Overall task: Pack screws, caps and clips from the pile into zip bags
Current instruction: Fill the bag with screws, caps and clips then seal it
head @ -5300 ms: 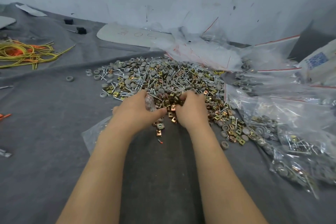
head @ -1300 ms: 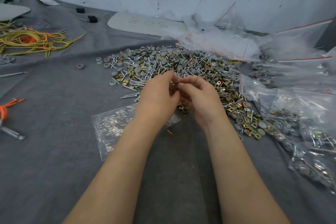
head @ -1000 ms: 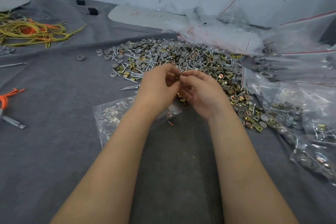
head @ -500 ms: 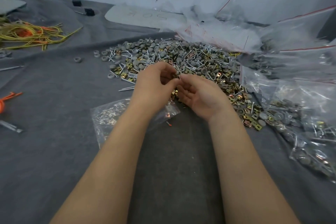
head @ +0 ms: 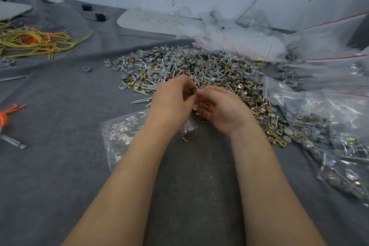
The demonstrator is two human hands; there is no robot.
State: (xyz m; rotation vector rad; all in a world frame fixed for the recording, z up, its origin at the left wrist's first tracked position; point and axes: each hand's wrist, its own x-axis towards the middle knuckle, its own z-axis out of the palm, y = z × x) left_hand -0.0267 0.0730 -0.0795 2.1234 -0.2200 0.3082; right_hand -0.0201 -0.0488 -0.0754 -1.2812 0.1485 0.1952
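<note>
A pile point(head: 201, 70) of silver screws, grey round caps and brass-coloured clips lies on the grey cloth. My left hand point(head: 171, 104) and my right hand point(head: 221, 110) meet at the pile's near edge, fingertips together, pinching a small bunch of screws point(head: 196, 88) between them. A clear zip bag point(head: 123, 134) lies flat under my left wrist, part hidden by the forearm. A few brass clips point(head: 196, 109) show in the gap between my palms.
Filled zip bags point(head: 327, 138) are heaped along the right. Crumpled clear bags point(head: 239, 38) sit behind the pile by the wall. Yellow wire point(head: 34, 42) lies far left, orange cord point(head: 8, 114) at the left edge, a grey plate point(head: 159, 24) at the back.
Both hands have lifted from the pile and come together, holding screws between the fingertips. Over the last second they have stayed almost still.
</note>
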